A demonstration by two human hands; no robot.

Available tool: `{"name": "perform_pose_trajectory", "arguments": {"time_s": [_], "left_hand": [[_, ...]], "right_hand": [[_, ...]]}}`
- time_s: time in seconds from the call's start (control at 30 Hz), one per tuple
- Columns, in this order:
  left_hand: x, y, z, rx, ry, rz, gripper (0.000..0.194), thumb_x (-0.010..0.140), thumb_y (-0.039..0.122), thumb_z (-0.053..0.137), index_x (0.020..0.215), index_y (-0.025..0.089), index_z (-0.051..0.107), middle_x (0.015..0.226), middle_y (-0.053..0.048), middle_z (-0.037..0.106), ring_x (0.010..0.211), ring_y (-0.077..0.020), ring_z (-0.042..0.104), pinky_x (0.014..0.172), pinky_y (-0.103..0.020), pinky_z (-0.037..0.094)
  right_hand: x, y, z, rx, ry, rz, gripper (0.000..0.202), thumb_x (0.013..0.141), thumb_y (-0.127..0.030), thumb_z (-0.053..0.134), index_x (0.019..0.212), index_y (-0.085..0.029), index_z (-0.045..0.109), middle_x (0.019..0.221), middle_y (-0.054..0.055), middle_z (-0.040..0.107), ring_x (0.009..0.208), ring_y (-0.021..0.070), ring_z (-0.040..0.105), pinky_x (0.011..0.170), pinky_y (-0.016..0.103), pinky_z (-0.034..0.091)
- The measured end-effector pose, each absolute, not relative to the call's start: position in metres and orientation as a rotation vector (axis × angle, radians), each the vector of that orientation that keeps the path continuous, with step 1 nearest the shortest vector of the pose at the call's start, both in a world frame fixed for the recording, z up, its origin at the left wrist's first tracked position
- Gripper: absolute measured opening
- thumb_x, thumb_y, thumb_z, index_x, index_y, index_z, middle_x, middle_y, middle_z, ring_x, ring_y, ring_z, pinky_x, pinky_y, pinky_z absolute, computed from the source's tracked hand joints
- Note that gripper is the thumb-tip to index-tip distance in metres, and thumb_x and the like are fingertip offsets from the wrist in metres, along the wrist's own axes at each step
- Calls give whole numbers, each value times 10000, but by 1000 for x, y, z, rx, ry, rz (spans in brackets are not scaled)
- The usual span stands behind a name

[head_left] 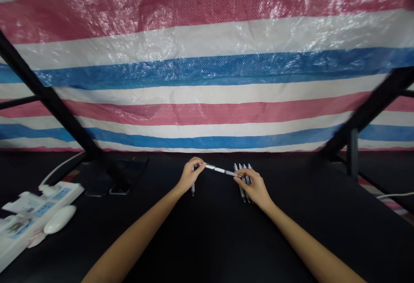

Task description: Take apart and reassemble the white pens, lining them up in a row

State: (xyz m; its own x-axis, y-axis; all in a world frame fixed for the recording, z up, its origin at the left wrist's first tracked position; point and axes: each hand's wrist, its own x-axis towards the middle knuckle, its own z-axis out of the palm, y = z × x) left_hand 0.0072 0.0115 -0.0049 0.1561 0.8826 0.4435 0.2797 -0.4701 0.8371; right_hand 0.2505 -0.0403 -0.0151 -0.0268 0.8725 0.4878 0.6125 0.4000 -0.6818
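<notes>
On my feed, with the wearer at the clock's center and twelve straight ahead, two bare forearms reach in from the near edge over a black tabletop (200, 248). Closest to me at ten o'clock is a white computer mouse (60, 219), just beside a white power strip (40, 209) with blue-marked sockets and plugs in it.

At twelve I have the white-and-gray ballpoint pen (220, 170), spanning the gap between the hands and tilted, its left end higher in view. The left hand (191, 175) pinches that left end between thumb and fingers; the right hand (254, 185) pinches the gray end the same way.

Just left of twelve, a loose pen (193, 188) lies partly hidden by the left hand, its tip toward me. Just right of twelve, a row of four pens (240, 167) lies side by side, tips my way, partly covered by the right hand.

Farther off, a left black frame leg (61, 106) slants between ten and eleven, and a right black frame leg (365, 106) between one and two. Behind everything hangs a glossy woven plastic sheet (207, 69), striped red, white and blue.
</notes>
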Motion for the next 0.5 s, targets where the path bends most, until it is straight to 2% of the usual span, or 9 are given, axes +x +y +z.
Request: {"name": "perform_pose_trajectory", "arguments": {"time_s": [0.2, 0.37, 0.43, 0.5], "left_hand": [[7, 10, -5, 1849, 1081, 1327, 193, 812, 323, 566, 734, 167, 650, 820, -51, 625, 800, -161, 580, 727, -271, 421], [7, 10, -3, 1827, 1062, 1302, 189, 799, 314, 581, 705, 170, 657, 818, -52, 624, 813, -169, 586, 738, -278, 430], [7, 10, -2, 1805, 1073, 1295, 189, 799, 314, 579, 707, 173, 664, 828, -52, 628, 816, -171, 589, 732, -277, 431], [6, 11, -3, 1778, 1092, 1299, 189, 803, 315, 572, 726, 174, 673, 844, -53, 632, 814, -171, 591, 717, -274, 429]], "right_hand": [[250, -41, -11, -1300, -1794, 370, 248, 836, -421, 526, 794, -232, 681, 742, 34, 664, 741, 217, 593, 746, 360, 436], [248, -44, -8, -1315, -1880, 402, 423, 920, -407, 364, 655, -226, 640, 766, 31, 660, 816, 219, 576, 798, 383, 391], [247, -45, -7, -1339, -1880, 398, 415, 914, -427, 368, 673, -227, 641, 786, 31, 663, 826, 225, 572, 804, 395, 380], [246, -45, -6, -1364, -1872, 369, 310, 863, -468, 465, 767, -234, 644, 813, 28, 669, 839, 237, 570, 812, 408, 371]]}}
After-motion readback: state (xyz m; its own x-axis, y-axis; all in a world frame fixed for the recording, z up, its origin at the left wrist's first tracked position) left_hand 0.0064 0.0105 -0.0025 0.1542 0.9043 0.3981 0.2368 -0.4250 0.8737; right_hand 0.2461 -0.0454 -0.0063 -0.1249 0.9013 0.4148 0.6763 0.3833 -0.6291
